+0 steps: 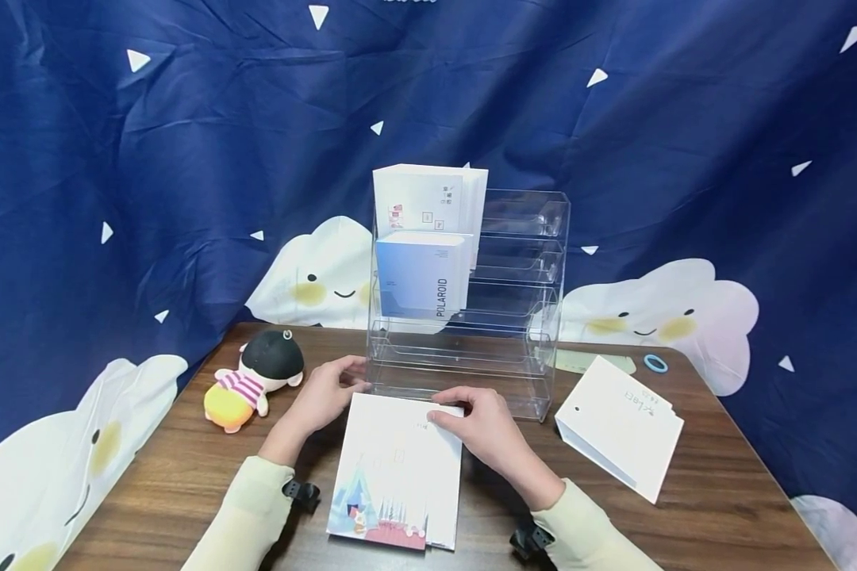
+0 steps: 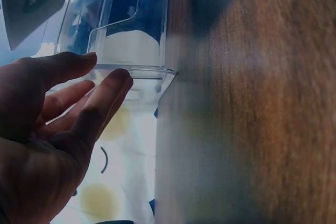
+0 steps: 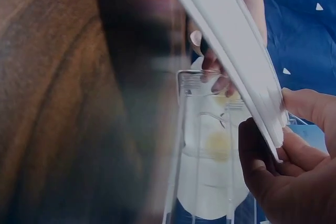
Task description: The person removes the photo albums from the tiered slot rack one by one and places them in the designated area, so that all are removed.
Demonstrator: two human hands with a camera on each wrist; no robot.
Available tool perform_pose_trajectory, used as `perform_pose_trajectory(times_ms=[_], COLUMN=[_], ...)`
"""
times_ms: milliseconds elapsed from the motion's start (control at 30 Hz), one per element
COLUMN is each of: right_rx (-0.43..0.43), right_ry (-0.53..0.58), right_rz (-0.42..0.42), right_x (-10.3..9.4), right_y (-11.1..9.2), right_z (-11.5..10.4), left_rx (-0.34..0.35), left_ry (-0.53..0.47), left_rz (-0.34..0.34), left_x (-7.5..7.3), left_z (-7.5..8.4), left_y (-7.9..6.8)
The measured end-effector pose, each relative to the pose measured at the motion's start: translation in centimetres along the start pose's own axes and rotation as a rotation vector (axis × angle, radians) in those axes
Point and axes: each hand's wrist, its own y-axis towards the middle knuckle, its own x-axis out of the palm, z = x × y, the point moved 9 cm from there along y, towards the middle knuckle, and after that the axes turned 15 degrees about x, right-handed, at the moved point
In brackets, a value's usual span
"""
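My right hand point(image 1: 487, 424) pinches the top right corner of a white book point(image 1: 407, 468), thumb on the cover and fingers beneath. The book's cover shows a blue tent and trees; the right wrist view shows its page edges point(image 3: 236, 40) tilted. Beside the book's top left corner, my left hand point(image 1: 332, 388) reaches to the lower front corner of a clear acrylic rack point(image 1: 464, 373). In the left wrist view its fingers point(image 2: 107, 95) are extended, close to the rack's edge; whether they touch is unclear.
Upright in the rack's left side are a blue POLAROID book point(image 1: 421, 277) and a white book point(image 1: 414, 194) behind it. A plush doll point(image 1: 257, 377) lies to the left. Another white book point(image 1: 621, 424) and a blue ring point(image 1: 655, 363) are on the right.
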Motion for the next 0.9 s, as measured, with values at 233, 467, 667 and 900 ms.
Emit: perform_pose_trajectory(times_ms=[233,467,667,900], right_rx=[-0.002,0.01,0.004,0.01], right_ry=[-0.013,-0.029,-0.026,-0.022], right_rz=[-0.022,-0.078,-0.151,-0.194], right_x=[1.0,2.1,3.0,3.8], right_y=[0.2,0.4,0.3,0.3], right_z=[0.7,1.6,1.8,2.3], left_rx=[-0.01,-0.023,-0.032,-0.028], left_ry=[0.007,-0.019,-0.03,-0.035], left_rz=[-0.004,-0.012,-0.014,-0.011], left_x=[0.0,0.0,-0.1,-0.1], left_z=[0.1,0.0,0.1,0.1], left_y=[0.0,-0.2,-0.3,-0.3])
